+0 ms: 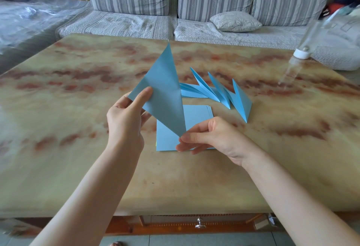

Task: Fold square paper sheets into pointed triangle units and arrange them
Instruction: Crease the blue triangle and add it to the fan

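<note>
- Left hand [124, 121] pinches the left corner of the folded paper [163, 94]. The thumb [144, 95] lies flat on the front, and the other fingers are tucked behind the sheet, so I mostly can't see them.
- Right hand [210, 136] pinches the paper's bottom tip between thumb and forefinger, closed tight on the point. The rest of its fingers curl loosely underneath.
- The folded paper is blue and held up off the table [78, 82]. It's a long pointed shape with its sharp tip pointing up and away, and a crease runs down its length.
- Right below it, a stack of square sheets [196, 113] lies flat on the table. The held paper and the right hand cover a good chunk of the stack. A sliver of yellowish edge peeks out at its lower left, and I can't tell what that is.
- The finished units [220, 94] sit in an overlapping row just behind the stack, points fanning up and back. The left end of the row is hidden behind the held paper, so the count's hard to call.
- Over at the table's right edge there's a clear bottle [301, 53] with a white cap, quite blurry.
- A striped sofa [132, 23] is behind the table, and the stuff at the top right corner is too smeared to make out.
</note>
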### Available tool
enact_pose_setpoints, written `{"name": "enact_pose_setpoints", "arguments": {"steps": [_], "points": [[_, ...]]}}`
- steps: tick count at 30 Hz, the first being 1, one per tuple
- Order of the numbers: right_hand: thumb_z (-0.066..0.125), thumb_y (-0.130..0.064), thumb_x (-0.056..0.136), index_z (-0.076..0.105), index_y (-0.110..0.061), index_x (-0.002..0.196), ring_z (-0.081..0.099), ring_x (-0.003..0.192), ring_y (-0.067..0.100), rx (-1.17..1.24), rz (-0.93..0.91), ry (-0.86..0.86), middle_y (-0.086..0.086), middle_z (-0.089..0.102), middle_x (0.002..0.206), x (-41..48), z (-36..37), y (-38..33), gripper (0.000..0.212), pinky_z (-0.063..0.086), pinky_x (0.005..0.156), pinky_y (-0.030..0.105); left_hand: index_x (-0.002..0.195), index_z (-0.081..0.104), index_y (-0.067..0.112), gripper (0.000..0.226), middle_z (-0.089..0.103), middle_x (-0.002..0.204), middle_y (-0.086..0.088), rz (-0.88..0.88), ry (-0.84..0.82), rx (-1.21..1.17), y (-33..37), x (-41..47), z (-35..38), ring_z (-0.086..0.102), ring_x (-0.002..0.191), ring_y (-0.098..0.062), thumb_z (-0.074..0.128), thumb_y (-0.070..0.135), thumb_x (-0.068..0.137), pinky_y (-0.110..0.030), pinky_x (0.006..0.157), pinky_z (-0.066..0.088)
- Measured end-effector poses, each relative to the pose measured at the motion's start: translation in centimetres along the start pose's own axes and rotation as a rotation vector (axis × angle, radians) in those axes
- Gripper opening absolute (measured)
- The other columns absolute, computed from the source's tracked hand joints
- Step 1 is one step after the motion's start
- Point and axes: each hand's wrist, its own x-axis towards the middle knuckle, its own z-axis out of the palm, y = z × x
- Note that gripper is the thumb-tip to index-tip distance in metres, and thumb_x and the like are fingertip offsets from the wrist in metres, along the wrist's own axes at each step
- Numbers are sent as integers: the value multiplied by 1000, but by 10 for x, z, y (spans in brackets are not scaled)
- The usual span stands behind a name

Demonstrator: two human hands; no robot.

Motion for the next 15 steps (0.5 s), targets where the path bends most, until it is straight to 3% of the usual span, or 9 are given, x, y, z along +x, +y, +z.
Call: {"name": "enact_pose_setpoints", "arguments": {"steps": [9,15], "points": [[68,-19,86,72,1,88,73,84,19,-20,-22,-10,12,75,87,0,0,2,20,55,72,26,82,69,16,4,69,79,3,10,2,6,1,-1,0,64,62,-5,71,13,83,-15,60,51],[66,-17,88,70,0,84,72,79,17,-63,-46,-27,13,75,83,2,0,3,18,54,70,25,85,69,15,3,70,83,1,-3,-10,3,-1,-1,0,65,69,-8,72,14,83,-16,62,52]]}}
